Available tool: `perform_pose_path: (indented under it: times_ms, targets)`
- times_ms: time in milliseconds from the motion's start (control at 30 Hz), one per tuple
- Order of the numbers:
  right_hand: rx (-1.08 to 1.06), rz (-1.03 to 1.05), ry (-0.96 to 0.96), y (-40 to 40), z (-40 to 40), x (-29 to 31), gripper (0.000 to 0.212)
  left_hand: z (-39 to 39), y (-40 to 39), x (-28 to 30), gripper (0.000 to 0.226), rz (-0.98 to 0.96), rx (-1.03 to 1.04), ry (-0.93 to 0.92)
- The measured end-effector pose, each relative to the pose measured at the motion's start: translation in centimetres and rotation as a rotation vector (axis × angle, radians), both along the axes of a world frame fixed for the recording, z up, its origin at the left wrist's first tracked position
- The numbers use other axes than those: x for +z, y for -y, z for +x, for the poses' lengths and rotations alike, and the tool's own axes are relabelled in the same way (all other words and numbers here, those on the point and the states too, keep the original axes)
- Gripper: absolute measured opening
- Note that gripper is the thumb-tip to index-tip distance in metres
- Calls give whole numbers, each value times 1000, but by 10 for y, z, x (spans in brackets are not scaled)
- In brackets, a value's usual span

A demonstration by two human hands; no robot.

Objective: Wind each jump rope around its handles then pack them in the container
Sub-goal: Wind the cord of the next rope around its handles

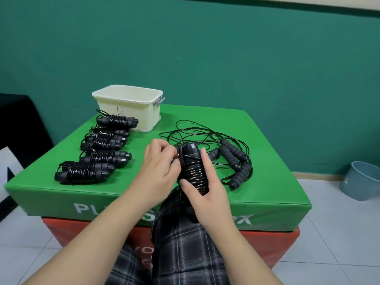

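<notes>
My right hand (207,194) grips a black jump rope bundle (192,167), its cord coiled around the paired handles and held upright over the near edge of the green box. My left hand (158,167) pinches the cord end at the top left of that bundle. Several wound jump ropes (96,153) lie in a row on the left of the green box. Loose ropes with black foam handles (232,155) sprawl on the right. A cream plastic container (131,112) with a grey handle stands at the back.
The green padded box (82,190) sits on a red box (273,247). A blue bucket (364,179) stands on the tiled floor at the right. A dark object fills the left edge. My checked trouser leg (185,243) lies below the hands.
</notes>
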State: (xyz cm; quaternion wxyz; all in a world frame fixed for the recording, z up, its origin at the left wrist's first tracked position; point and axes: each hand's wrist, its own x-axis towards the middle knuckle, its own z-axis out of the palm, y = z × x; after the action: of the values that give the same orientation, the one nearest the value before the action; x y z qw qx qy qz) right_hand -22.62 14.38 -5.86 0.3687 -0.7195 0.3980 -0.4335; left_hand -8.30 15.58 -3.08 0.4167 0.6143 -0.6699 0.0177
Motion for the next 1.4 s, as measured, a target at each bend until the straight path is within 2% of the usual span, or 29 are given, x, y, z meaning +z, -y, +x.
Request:
perform_pose_path:
  times_ms: [100, 333, 533, 633, 700, 800, 933, 1033, 1267, 1400]
  targets:
    - [-35, -9, -62, -1, 4, 0, 79, -3, -1, 1, 26, -68, 68, 70]
    - [-75, -48, -198, -3, 10, 4, 77, -11, -5, -7, 17, -106, 187, 18]
    - [-75, -14, -130, -3, 9, 4, 74, -17, -4, -12, 15, -84, 154, -31]
    - [-77, -4, -80, -1, 6, 1, 75, -12, -3, -7, 23, 32, 36, -56]
    - [-82, 11, -60, 1, 6, -1, 75, -3, -3, 5, 23, 227, -71, -89]
    - [-63, 24, -30, 2, 5, -3, 74, 7, -2, 25, 22, 414, -155, 53]
    - [-55, 28, -26, 3, 3, -3, 74, 10, -3, 40, 22, 495, -161, 232]
    - [-72, 22, -73, 1, 4, -1, 76, 12, -3, 42, 26, 449, -143, 221]
    - [-85, 6, -275, -1, 12, 10, 79, -1, -14, 23, 29, 209, 80, 17]
    - [-82, 35, -373, 2, 17, 17, 77, -8, -18, 16, 33, 153, 172, 12]
